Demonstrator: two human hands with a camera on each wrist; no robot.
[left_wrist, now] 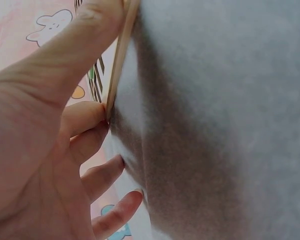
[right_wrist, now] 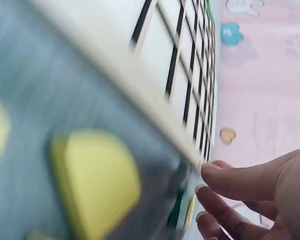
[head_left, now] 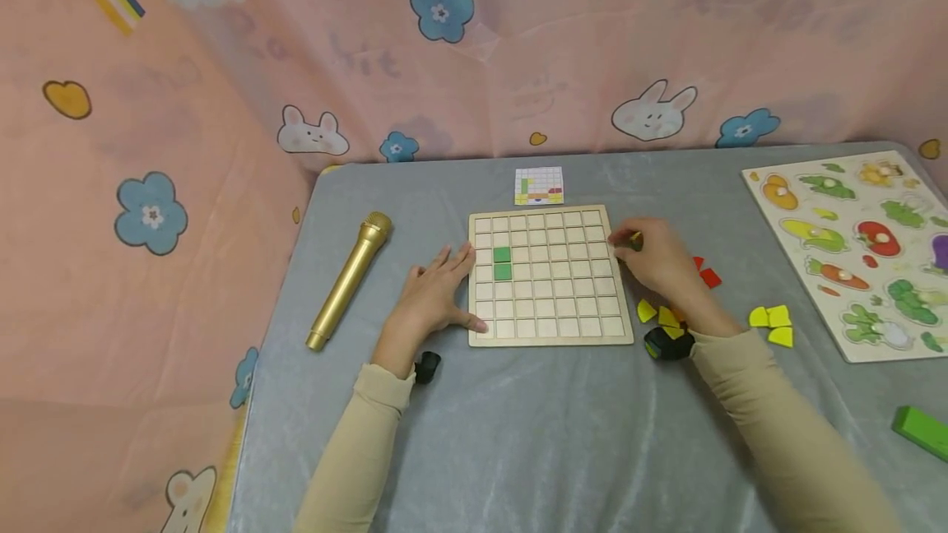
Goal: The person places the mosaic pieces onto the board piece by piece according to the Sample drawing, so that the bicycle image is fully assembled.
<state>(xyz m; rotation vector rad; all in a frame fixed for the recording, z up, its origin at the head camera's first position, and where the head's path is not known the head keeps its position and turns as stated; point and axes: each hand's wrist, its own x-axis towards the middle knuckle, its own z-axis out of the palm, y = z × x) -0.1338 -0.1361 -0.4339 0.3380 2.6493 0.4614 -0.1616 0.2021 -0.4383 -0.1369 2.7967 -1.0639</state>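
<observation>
A wooden grid board [head_left: 550, 286] lies in the middle, with two green square tiles [head_left: 502, 262] set in its left part. My left hand [head_left: 429, 298] is spread along the board's left side, its thumb on the near corner; the left wrist view shows thumb and index finger at the board's edge. Beside the far right edge is my right hand [head_left: 652, 257]. In the right wrist view its thumb [right_wrist: 230, 177] meets the board's edge, fingers bent just below. Close by those fingers, a green and yellow piece [right_wrist: 182, 212] is partly hidden.
A small pattern card [head_left: 539, 186] lies behind the board. Yellow pieces [head_left: 778, 317] and red pieces [head_left: 709, 277] lie to the right, some partly under my right wrist. Farther right are a vegetable puzzle board [head_left: 844, 270] and a green block [head_left: 922, 430]. A gold microphone [head_left: 348, 282] lies left.
</observation>
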